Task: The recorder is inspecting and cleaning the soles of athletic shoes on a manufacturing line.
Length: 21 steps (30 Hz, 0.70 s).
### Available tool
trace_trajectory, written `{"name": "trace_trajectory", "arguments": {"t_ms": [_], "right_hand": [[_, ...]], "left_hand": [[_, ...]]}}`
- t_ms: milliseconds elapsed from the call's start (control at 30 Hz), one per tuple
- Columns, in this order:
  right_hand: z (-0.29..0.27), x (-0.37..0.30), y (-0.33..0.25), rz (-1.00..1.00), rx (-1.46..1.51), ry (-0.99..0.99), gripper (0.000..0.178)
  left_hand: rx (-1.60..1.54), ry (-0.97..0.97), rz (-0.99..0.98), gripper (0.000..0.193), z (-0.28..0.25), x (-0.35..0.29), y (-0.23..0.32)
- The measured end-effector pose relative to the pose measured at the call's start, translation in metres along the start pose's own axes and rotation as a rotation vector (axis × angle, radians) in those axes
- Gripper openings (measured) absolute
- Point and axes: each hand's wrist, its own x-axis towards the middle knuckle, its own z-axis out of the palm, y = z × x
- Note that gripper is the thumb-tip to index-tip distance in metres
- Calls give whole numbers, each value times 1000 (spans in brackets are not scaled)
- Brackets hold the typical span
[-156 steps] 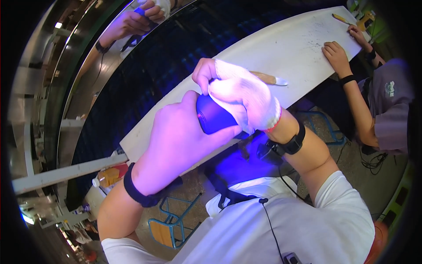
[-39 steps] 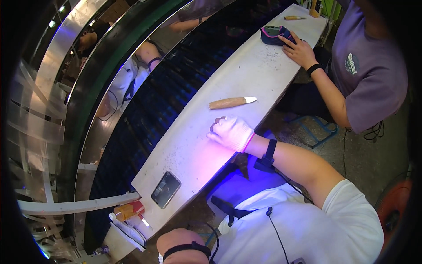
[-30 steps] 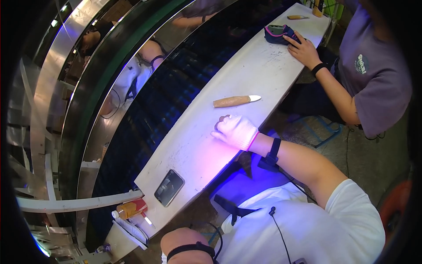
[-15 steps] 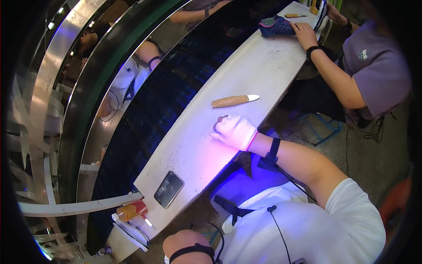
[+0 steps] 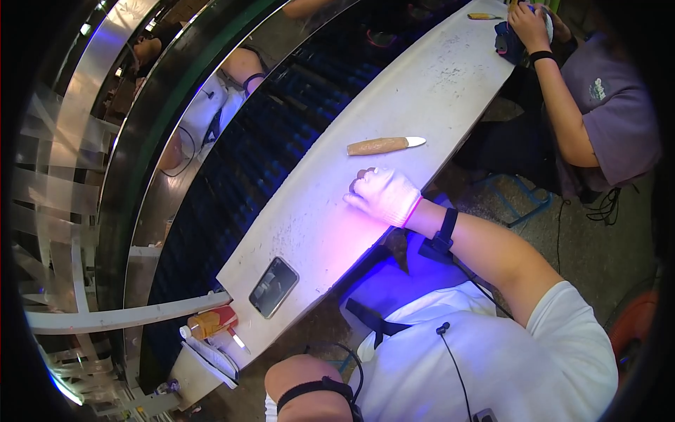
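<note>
My right hand [image 5: 385,195] rests on the pale bench [image 5: 309,232] in a white knitted glove with a pink cuff. Its fingers are curled in, brownish at the tips, and no object shows in them; the palm side is hidden. Just beyond it lies a knife [image 5: 385,145] with a short pale blade and a brown wrapped handle, not touched by the hand. At the lower edge part of my left arm [image 5: 304,376] appears, a black strap round it; the left hand is outside the picture.
A phone [image 5: 274,287] lies on the bench. Near its left end are a bottle of amber liquid [image 5: 205,325] and a white-edged flat item [image 5: 214,360]. A dark conveyor belt [image 5: 267,141] runs along the far side. A co-worker at right handles a dark shoe [image 5: 509,43]; another knife [image 5: 485,15] lies nearby.
The co-worker's shoe has moved right, toward the bench edge, with both their hands now close together there. My right hand stays curled in place while the whole view has shifted slightly.
</note>
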Motion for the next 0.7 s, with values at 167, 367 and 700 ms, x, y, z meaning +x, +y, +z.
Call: {"name": "trace_trajectory", "arguments": {"t_ms": [167,367,700], "right_hand": [[-4,0,-2,17,11,-73,40],[-7,2,-2,45,31,-96,39],[-2,0,1,3,31,-37,39]], "left_hand": [[-53,-143,216,21,-11,4,-18],[18,-10,-77,23,5,-16,19],[-53,-120,142,22,-11,-7,-8]]}}
